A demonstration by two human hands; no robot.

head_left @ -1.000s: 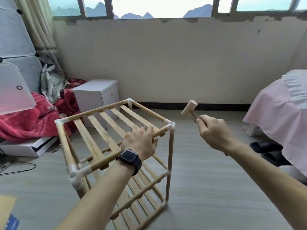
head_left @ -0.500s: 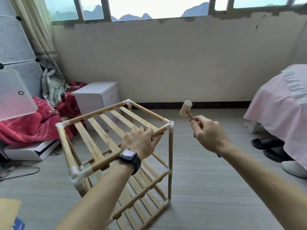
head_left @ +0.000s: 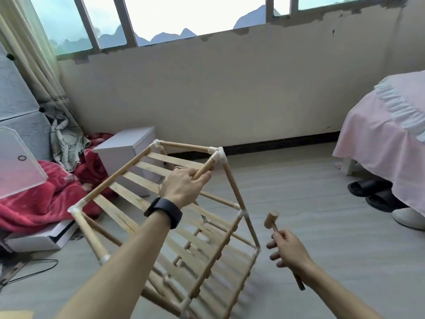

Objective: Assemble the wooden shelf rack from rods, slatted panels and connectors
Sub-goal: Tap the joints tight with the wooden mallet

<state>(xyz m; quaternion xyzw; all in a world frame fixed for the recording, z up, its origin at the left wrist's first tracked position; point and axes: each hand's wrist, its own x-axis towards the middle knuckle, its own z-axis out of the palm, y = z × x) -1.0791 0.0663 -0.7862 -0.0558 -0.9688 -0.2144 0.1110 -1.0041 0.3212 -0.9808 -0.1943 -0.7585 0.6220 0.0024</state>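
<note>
Both hands are occupied: the left hand (head_left: 184,187) grips the top rod (head_left: 204,169) of the shelf rack (head_left: 115,176), now tipped askew on the floor (head_left: 310,180), while the right hand (head_left: 289,249) holds the wooden mallet (head_left: 271,219), lowered beside it, so tapping seems paused.

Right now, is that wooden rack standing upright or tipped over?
Tipped. The rack leans: its posts slant steeply against the floor, while the left hand grips its top rod.

Left hand (head_left: 184,187) raised and clenched, right hand (head_left: 290,250) clenched lower.
</note>
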